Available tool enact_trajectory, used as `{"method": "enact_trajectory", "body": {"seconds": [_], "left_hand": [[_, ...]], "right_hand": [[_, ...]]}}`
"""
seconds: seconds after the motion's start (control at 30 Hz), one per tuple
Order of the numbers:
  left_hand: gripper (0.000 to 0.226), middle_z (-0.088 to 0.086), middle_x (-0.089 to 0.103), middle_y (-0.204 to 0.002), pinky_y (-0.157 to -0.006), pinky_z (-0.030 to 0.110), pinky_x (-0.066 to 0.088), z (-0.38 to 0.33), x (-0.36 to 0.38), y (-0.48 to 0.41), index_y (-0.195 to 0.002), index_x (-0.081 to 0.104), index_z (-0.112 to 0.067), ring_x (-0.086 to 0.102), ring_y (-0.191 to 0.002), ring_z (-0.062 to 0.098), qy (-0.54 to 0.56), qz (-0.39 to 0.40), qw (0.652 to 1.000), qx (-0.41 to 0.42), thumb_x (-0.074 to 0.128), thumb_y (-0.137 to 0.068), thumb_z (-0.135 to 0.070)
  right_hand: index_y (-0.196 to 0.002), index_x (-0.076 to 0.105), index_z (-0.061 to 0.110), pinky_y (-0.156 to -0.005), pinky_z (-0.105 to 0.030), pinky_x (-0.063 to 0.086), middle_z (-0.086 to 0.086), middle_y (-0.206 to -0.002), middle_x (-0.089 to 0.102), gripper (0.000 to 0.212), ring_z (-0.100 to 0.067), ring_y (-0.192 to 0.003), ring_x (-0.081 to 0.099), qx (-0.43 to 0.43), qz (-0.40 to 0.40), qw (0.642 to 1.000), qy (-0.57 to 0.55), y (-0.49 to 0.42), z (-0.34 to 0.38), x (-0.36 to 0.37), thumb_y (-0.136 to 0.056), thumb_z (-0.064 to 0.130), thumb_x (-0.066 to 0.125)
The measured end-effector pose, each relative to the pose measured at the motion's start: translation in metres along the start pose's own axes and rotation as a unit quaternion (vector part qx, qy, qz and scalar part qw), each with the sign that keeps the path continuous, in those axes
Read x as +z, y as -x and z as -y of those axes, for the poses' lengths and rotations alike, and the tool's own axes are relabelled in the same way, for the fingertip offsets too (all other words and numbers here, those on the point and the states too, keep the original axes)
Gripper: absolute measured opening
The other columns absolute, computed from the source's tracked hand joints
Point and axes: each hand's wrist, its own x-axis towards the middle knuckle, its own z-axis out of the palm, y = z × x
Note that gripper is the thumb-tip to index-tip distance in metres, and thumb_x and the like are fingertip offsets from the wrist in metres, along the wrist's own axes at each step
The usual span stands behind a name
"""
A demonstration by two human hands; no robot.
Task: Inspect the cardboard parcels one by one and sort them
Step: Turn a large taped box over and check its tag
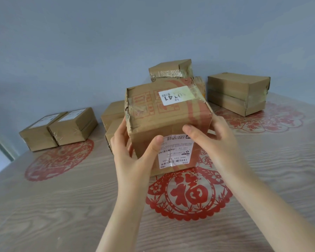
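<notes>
Here, at the far left of the wood-grain table (62, 206), a pair of small parcels (58, 128) sits side by side. At centre, the left hand (133, 160) clasps the printed parcel (167, 113), thumb flat on its shipping label (178, 153) (fingers wrapped round the left side). The right hand (218, 142) grips the opposite side, thumb pressed across the near face. A red paper-cut (189, 195) lies just below. At far right stand two stacked parcels (238, 93).
</notes>
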Motion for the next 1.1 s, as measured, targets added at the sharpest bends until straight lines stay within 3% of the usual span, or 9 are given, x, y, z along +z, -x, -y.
{"method": "enact_trajectory", "body": {"seconds": [0.17,0.33,0.43,0.53,0.63,0.8,0.93,1.03,1.1], "left_hand": [[0.084,0.001,0.067,-0.127,-0.088,0.020,0.057,-0.0008,0.0010,0.0003,-0.138,0.053,-0.017,0.067,-0.108,0.005,0.040,-0.023,0.999,-0.004,0.084,-0.062,-0.033],[0.082,-0.002,0.067,-0.123,-0.083,0.019,0.057,-0.0024,0.0069,0.0055,-0.143,0.046,-0.018,0.069,-0.104,0.002,0.042,-0.022,0.999,0.002,0.076,-0.067,-0.026],[0.055,-0.006,0.070,-0.107,-0.073,0.015,0.056,-0.0017,0.0052,0.0051,-0.124,0.054,-0.021,0.071,-0.091,0.000,0.026,-0.045,0.999,-0.001,0.077,-0.074,-0.020],[0.044,-0.011,0.070,-0.093,-0.067,0.014,0.054,-0.0017,0.0000,0.0013,-0.114,0.055,-0.023,0.069,-0.082,-0.003,0.030,-0.059,0.998,-0.007,0.078,-0.077,-0.015],[0.052,-0.022,0.073,-0.088,-0.065,0.014,0.055,-0.0018,0.0034,0.0032,-0.122,0.049,-0.024,0.070,-0.083,-0.004,0.020,-0.024,0.999,-0.010,0.074,-0.082,-0.003],[0.065,-0.021,0.073,-0.104,-0.074,0.019,0.058,-0.0010,0.0033,0.0041,-0.136,0.049,-0.028,0.071,-0.097,0.002,0.015,0.001,0.999,-0.029,0.076,-0.081,-0.007],[0.070,-0.008,0.075,-0.110,-0.071,0.017,0.058,-0.0035,-0.0004,0.0005,-0.143,0.050,-0.021,0.073,-0.097,0.007,0.039,-0.001,0.998,-0.039,0.076,-0.079,-0.010],[0.091,-0.007,0.065,-0.134,-0.083,0.022,0.060,-0.0034,-0.0002,-0.0003,-0.151,0.040,-0.025,0.069,-0.112,0.010,0.043,0.013,0.998,-0.047,0.079,-0.068,-0.025],[0.091,-0.006,0.068,-0.128,-0.082,0.021,0.060,-0.0018,0.0014,0.0003,-0.147,0.041,-0.023,0.070,-0.109,0.008,0.043,0.017,0.997,-0.061,0.078,-0.064,-0.028]], "right_hand": [[-0.141,0.049,0.040,-0.099,-0.019,0.044,0.019,-0.124,0.045,0.081,0.013,-0.115,0.049,-0.038,0.005,0.999,-0.004,0.0010,-0.0013,0.0008,-0.064,0.055,0.070],[-0.141,0.050,0.036,-0.081,-0.016,0.055,0.006,-0.127,0.059,0.075,0.007,-0.104,0.063,-0.034,0.001,0.998,-0.054,0.0004,-0.0009,-0.0013,-0.069,0.048,0.070],[-0.142,0.049,0.033,-0.075,-0.005,0.050,0.008,-0.125,0.061,0.076,0.014,-0.100,0.060,-0.034,0.010,0.998,-0.044,0.0019,-0.0020,0.0026,-0.070,0.046,0.069],[-0.143,0.047,0.031,-0.089,-0.014,0.053,0.015,-0.127,0.059,0.080,0.013,-0.109,0.057,-0.041,-0.001,0.999,-0.021,0.0035,-0.0060,0.0068,-0.068,0.048,0.070],[-0.131,0.057,0.028,-0.087,-0.015,0.054,0.016,-0.118,0.067,0.068,0.010,-0.104,0.062,-0.031,-0.022,0.999,-0.032,0.0016,-0.0070,0.0031,-0.069,0.050,0.070],[-0.128,0.063,0.030,-0.092,-0.034,0.057,0.010,-0.121,0.068,0.062,-0.003,-0.109,0.065,-0.014,-0.023,0.999,-0.040,-0.0011,-0.0082,-0.0022,-0.070,0.051,0.070],[-0.136,0.055,0.029,-0.071,-0.011,0.055,0.004,-0.130,0.060,0.056,0.009,-0.100,0.064,-0.021,-0.006,0.997,-0.075,0.0004,-0.0069,0.0004,-0.083,0.027,0.073],[-0.134,0.056,0.026,-0.070,-0.007,0.051,0.004,-0.125,0.063,0.052,0.010,-0.097,0.064,-0.024,-0.018,0.997,-0.067,0.0001,-0.0091,0.0017,-0.085,0.034,0.069],[-0.126,0.058,0.026,-0.070,-0.007,0.051,0.009,-0.115,0.068,0.048,0.007,-0.095,0.066,-0.003,-0.033,0.996,-0.083,-0.0004,-0.0096,0.0002,-0.081,0.042,0.068]]}}
